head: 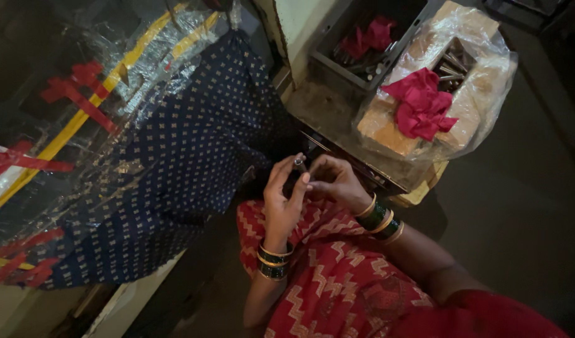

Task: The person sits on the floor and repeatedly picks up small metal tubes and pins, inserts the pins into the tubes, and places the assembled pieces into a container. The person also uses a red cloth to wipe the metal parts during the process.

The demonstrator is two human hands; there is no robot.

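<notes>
Pinching a small dark metal part (299, 163) between thumb and fingertips, the left hand (282, 199) rises from a lap covered in red zigzag-patterned cloth (337, 275). Its grip is clenched on that part, which sits at the fingertips, just above the lap and in front of the near edge of the low desk (328, 112). The right hand (335, 183) curls in beside it, fingers bent and touching or nearly touching the same piece; whether its grip truly clamps the part or only steadies it I cannot tell. Both wrists carry green and gold bangles.

To handle the piece well, I judge that both hands should stay close together over the lap, the part turned toward what little light there is, so that a slip lands it on the cloth and not the floor.

Further off, a wooden block wrapped in clear plastic (438, 87) rests on the far right of the desk, a crumpled red rag (420, 103) on it and metal pins in its recess. Behind, at the far edge, a grey bin (356, 44) holds more red cloth and metal parts. To the left hangs a dark blue dotted fabric (187, 156) under taped plastic sheeting (81, 94).

Dim light hides the part's shape; the desk front is in shadow.
</notes>
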